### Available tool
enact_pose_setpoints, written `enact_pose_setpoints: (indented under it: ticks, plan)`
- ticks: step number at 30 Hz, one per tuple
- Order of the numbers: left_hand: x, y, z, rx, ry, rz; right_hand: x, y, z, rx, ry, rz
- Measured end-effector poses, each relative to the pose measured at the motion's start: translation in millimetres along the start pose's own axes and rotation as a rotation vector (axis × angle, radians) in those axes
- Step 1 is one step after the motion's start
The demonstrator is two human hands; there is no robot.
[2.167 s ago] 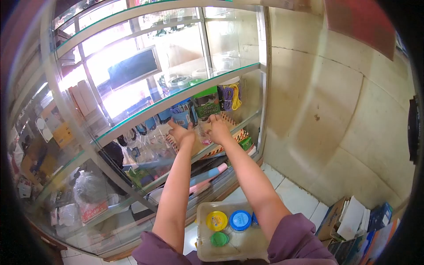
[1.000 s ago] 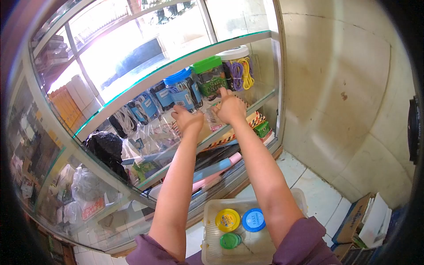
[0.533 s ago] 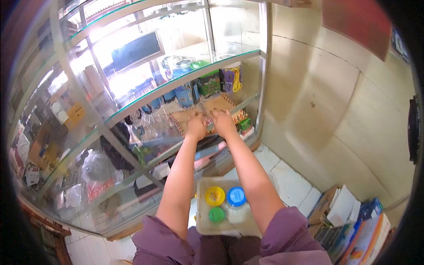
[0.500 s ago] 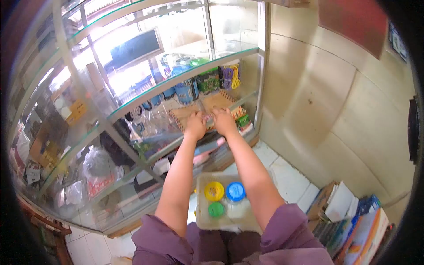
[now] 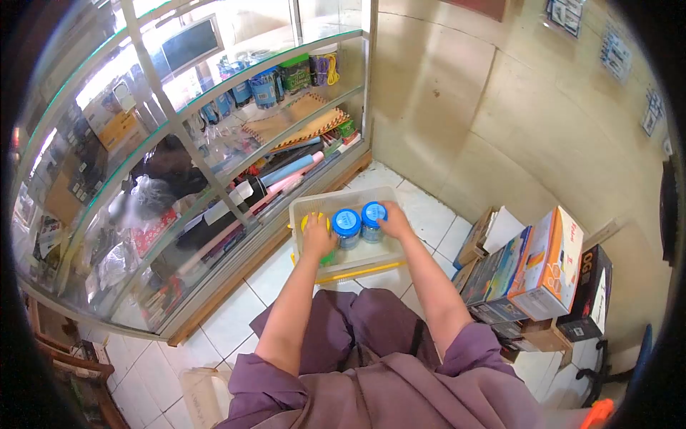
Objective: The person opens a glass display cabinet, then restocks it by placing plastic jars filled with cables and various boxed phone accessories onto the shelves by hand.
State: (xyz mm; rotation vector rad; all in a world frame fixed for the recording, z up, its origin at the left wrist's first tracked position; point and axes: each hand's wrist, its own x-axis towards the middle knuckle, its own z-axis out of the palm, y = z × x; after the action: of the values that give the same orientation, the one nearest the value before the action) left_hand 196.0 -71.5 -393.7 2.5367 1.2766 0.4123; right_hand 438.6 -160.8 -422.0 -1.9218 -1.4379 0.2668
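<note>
A clear plastic bin [image 5: 386, 257] stands on the floor before my knees, with jars inside it. My left hand [image 5: 319, 237] is closed over a jar with a yellow lid [image 5: 306, 221] at the bin's left side. A bit of a green lid [image 5: 329, 259] shows beneath that hand; the rest is hidden. My right hand [image 5: 395, 222] grips the side of a blue-lidded jar [image 5: 374, 212] near the back right. Between the hands stands another blue-lidded jar [image 5: 346, 224], upright and touched by neither as far as I can see.
On the left, a glass display cabinet [image 5: 214, 168] holds brown envelopes [image 5: 293, 118], rolled paper [image 5: 293, 168] and jars of pens. Stacked boxes [image 5: 547, 264] sit along the wall at right. A pale plastic stool [image 5: 204, 390] is at lower left.
Both my hands have left the brown envelopes on the cabinet shelf and come down into the bin. A second blue-lidded jar now shows there. My view has swung right and downward.
</note>
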Motion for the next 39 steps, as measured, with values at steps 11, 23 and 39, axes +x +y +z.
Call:
enact_pose_setpoints:
  ticks: [11,23,39]
  plan:
    - [14.7,16.4,70.9,0.004,-0.040,0.094,-11.0,31.2,55.5,-0.101,-0.034,0.286]
    - [81.1,19.9,87.4,0.372,-0.123,-0.043,36.7,57.1,72.7,-0.171,-0.063,0.213]
    - [47.0,70.1,-63.0,-0.334,0.389,-0.046,57.4,-82.9,-60.9,0.184,0.331,0.098]
